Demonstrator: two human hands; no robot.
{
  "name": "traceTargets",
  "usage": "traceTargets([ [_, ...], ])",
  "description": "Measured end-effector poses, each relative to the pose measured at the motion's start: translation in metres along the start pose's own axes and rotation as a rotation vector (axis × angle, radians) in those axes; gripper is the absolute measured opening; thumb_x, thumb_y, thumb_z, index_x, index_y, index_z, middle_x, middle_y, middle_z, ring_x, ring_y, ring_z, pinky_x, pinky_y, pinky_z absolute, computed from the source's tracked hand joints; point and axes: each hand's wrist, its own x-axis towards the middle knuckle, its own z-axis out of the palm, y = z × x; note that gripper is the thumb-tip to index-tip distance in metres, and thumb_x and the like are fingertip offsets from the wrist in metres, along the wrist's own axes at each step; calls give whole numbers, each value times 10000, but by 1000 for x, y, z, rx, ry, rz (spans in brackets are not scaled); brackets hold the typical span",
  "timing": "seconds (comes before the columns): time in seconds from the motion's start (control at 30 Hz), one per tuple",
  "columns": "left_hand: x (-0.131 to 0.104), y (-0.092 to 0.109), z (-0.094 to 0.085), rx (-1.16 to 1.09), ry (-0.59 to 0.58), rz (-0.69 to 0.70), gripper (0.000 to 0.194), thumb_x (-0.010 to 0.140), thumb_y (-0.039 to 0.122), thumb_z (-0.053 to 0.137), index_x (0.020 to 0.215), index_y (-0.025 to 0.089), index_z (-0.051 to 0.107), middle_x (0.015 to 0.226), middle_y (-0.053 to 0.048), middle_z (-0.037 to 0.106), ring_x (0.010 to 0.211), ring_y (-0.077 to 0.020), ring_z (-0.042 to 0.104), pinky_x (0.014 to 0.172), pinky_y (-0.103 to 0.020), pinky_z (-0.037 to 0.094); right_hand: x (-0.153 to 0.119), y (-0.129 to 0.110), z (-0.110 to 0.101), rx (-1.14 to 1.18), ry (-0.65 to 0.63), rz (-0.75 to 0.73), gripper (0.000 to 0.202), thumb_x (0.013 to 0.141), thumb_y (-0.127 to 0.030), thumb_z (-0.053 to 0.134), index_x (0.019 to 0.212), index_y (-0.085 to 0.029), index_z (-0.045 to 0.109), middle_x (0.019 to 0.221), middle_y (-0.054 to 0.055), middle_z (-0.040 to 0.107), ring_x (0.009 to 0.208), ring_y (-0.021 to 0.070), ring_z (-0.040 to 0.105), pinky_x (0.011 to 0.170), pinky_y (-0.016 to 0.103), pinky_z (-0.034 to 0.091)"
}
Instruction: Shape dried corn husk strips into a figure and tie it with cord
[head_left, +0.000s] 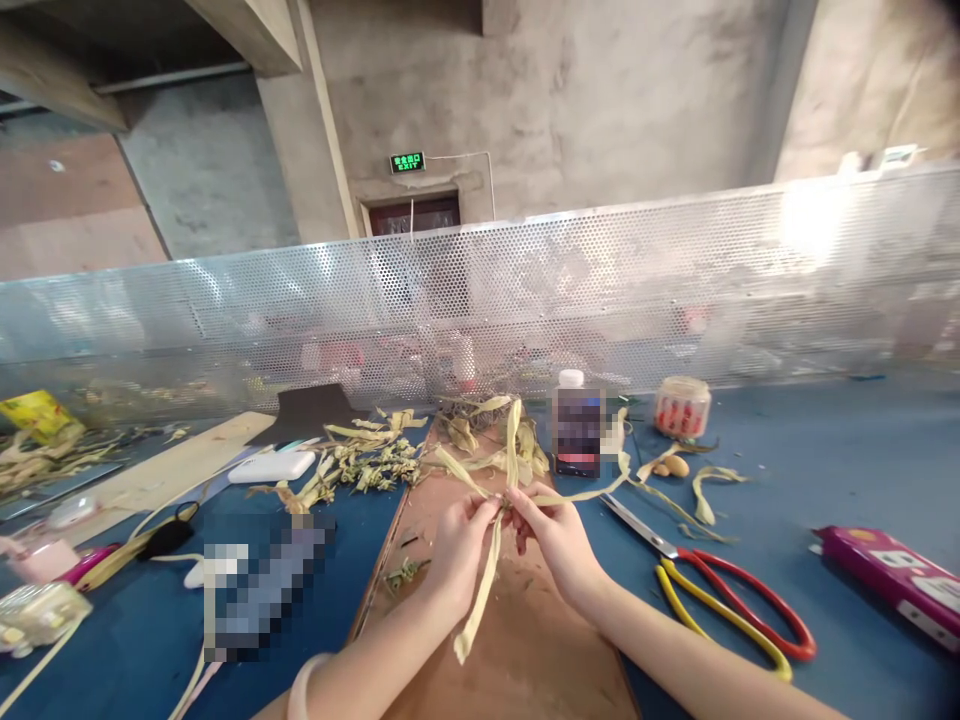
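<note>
Pale yellow dried husk strips (487, 588) cross at one point over the brown board, their ends sticking out in several directions. My left hand (457, 550) pinches them at the crossing from the left, thumb and fingers pressed together. From the right, my right hand (561, 540) grips the same crossing, so the fingertips of both hands nearly meet. The exact centre is partly hidden by my fingers. Scissors (720, 590) with one red and one yellow handle lie to the right of my right hand, blades partly open.
Under my hands runs a brown board (540, 650) on a blue table (795, 450). Loose dried husks (375, 460) lie left, near a white power bank (271, 465). A bottle (571, 380), a jar (681, 408) and a purple package (892, 575) stand or lie right. A perforated metal screen (480, 290) borders the back.
</note>
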Motion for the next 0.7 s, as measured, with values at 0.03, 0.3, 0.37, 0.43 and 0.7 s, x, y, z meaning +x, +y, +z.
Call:
traceTargets([
  [0.03,-1,-1,0,12,5,5,217,651,313,654,587,128,561,551,3,575,517,-111,521,530,-228,417,0,-1,0,-9,7,4,327,747,-439,593,589,-160,526,578,-23,491,434,81,447,385,214,401],
  [0.3,-11,0,1,102,-18,122,222,715,355,617,689,140,564,650,-9,586,641,-134,543,618,-231,423,-1,-4,2,66,122,69,292,708,-430,636,701,-195,464,435,-89,407,377,73,385,356,188,360],
  [0.37,-12,3,0,164,-27,149,221,733,355,600,697,140,565,655,-12,583,640,-134,533,617,-226,415,0,-4,1,99,123,82,291,706,-414,644,800,-208,462,414,-106,398,367,74,367,356,186,357],
  [0.43,-13,5,0,198,-39,164,221,734,361,597,699,144,568,650,-9,575,631,-133,525,608,-220,408,0,-5,1,108,111,89,314,703,-408,648,863,-210,463,413,-110,401,362,74,367,359,189,357],
  [0.7,-17,12,8,88,-78,133,236,707,331,630,867,161,601,773,-38,631,735,-173,585,684,-270,458,-1,-9,0,90,50,40,308,725,-413,625,906,-211,480,456,-108,400,374,71,379,364,188,362],
])
